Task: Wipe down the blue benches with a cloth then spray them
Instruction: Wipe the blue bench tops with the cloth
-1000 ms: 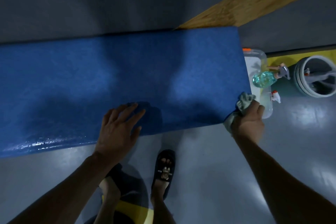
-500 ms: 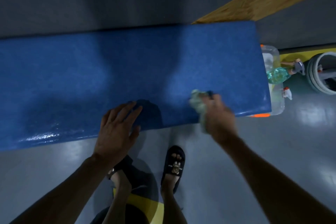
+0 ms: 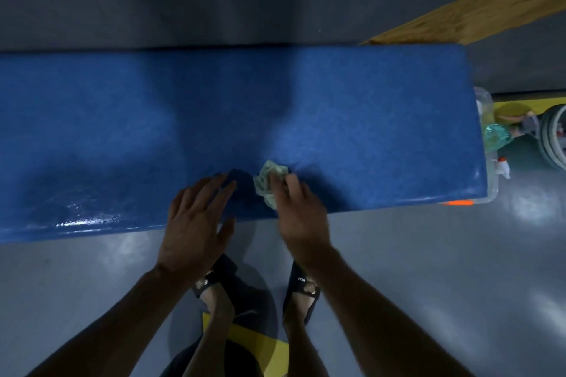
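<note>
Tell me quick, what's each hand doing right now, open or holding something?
Left hand: open, fingers spread flat on the blue bench.
Right hand: gripping the crumpled cloth, pressing it on the bench.

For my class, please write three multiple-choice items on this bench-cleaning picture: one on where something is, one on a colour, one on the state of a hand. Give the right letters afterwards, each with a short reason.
1. Where is the cloth?
A. on the floor by the feet
B. on the bench top, near its front edge
C. in the clear plastic bin

2. What colour is the bench?
A. blue
B. red
C. white

3. How does the left hand lie?
A. it grips a spray bottle
B. it is a closed fist in the air
C. it rests flat on the bench with fingers straight

Answers:
1 B: the crumpled cloth sits on the blue top under the right hand, which holds it.
2 A: the whole padded top shows blue.
3 C: the fingers lie spread over the front edge, holding nothing.
</note>
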Demonstrator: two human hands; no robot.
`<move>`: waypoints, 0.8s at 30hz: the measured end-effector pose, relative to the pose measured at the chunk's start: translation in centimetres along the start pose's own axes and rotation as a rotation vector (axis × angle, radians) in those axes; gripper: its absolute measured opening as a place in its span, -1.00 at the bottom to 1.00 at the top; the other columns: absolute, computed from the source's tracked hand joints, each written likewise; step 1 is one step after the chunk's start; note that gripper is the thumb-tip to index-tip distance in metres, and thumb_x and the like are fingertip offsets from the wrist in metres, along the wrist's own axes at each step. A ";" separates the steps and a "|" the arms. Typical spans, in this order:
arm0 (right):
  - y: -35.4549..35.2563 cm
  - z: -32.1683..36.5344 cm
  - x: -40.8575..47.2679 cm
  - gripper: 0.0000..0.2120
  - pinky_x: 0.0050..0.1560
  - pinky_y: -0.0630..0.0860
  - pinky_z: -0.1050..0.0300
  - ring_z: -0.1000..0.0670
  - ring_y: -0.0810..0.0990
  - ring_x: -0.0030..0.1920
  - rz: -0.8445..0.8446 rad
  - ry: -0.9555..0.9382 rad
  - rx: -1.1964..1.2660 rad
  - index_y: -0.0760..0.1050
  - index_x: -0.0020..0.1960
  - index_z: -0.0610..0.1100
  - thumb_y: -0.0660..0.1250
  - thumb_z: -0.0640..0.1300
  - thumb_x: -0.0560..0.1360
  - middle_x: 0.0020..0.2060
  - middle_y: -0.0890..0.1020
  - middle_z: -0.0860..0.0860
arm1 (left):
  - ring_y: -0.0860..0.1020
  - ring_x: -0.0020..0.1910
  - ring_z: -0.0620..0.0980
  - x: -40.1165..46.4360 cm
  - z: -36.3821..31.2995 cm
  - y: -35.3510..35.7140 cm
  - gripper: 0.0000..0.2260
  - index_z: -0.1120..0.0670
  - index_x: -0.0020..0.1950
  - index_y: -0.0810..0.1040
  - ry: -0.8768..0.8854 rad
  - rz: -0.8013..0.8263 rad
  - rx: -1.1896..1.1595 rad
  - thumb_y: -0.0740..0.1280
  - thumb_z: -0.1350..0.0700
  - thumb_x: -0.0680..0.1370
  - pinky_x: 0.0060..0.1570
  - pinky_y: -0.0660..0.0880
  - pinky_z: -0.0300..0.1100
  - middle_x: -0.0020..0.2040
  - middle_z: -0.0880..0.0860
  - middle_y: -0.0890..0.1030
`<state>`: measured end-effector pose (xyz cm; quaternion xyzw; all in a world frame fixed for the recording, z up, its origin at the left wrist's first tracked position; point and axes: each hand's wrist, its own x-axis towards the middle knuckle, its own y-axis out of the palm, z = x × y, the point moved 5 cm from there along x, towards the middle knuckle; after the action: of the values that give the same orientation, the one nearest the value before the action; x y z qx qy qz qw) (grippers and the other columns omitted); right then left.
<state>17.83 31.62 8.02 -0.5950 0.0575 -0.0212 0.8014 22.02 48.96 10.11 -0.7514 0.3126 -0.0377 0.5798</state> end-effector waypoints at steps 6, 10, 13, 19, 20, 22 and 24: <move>-5.1 -12.7 0.0 -0.51 -0.21 0.53 -0.05 -0.28 0.56 -0.12 -0.016 0.286 -0.058 0.39 0.35 -0.10 0.24 -0.16 0.41 0.14 0.45 -0.18 | 0.25 0.48 0.09 0.1 1.5 -0.3 -0.45 0.02 0.51 0.31 0.011 -0.004 -0.024 0.11 -0.13 0.55 0.40 0.22 0.09 0.52 0.02 0.31; -4.7 -11.7 0.0 -0.56 -0.23 0.50 -0.10 -0.31 0.54 -0.14 -0.092 0.550 -0.030 0.38 0.28 -0.17 0.21 -0.20 0.40 0.07 0.44 -0.18 | 0.26 0.48 0.10 -0.1 2.5 -0.4 -0.44 0.04 0.50 0.32 0.010 -0.004 -0.029 0.13 -0.14 0.53 0.39 0.22 0.10 0.52 0.03 0.31; -0.6 -4.2 0.2 -0.45 -0.19 0.57 -0.05 -0.27 0.60 -0.09 -0.101 0.457 0.015 0.36 0.35 -0.15 0.22 -0.18 0.35 0.15 0.51 -0.16 | 0.26 0.48 0.11 -0.1 3.0 -0.4 -0.42 0.04 0.50 0.33 0.000 -0.001 -0.046 0.13 -0.14 0.51 0.39 0.26 0.14 0.52 0.04 0.31; 1.8 7.0 0.3 -0.73 -0.26 0.59 0.08 -0.08 0.59 -0.13 -0.062 -0.085 0.104 0.54 0.24 -0.21 0.18 -0.26 0.61 0.12 0.59 -0.15 | 0.25 0.47 0.18 0.0 4.3 -0.6 -0.33 0.05 0.50 0.32 -0.025 -0.006 -0.019 0.47 -0.01 0.43 0.39 0.25 0.19 0.51 0.09 0.30; 1.7 5.9 0.5 -0.71 -0.25 0.59 0.05 -0.10 0.59 -0.12 -0.010 -0.134 0.099 0.53 0.23 -0.18 0.18 -0.27 0.57 0.11 0.58 -0.13 | 0.26 0.46 0.19 0.1 4.6 -0.8 -0.31 0.05 0.49 0.33 -0.030 -0.009 -0.013 0.49 0.00 0.40 0.37 0.26 0.19 0.51 0.10 0.31; 0.8 2.1 0.8 -0.63 -0.16 0.58 -0.03 -0.15 0.59 -0.05 0.112 -0.123 0.091 0.51 0.26 -0.10 0.24 -0.20 0.47 0.14 0.55 -0.09 | 0.28 0.44 0.21 0.4 5.2 -1.0 -0.32 0.04 0.49 0.33 -0.030 -0.016 0.008 0.45 -0.05 0.41 0.35 0.27 0.19 0.51 0.09 0.31; -1.0 -3.6 1.0 -0.58 -0.09 0.60 -0.02 -0.16 0.59 0.03 0.111 0.032 0.042 0.45 0.35 -0.05 0.19 -0.05 0.50 0.23 0.50 -0.06 | 0.28 0.44 0.22 0.8 5.9 -1.1 -0.33 0.01 0.49 0.33 -0.032 -0.008 0.035 0.41 -0.10 0.42 0.34 0.27 0.20 0.51 0.09 0.29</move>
<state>18.40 27.85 7.93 -0.5734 0.1030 0.0127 0.8126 25.58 53.69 8.93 -0.7429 0.2997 -0.0335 0.5976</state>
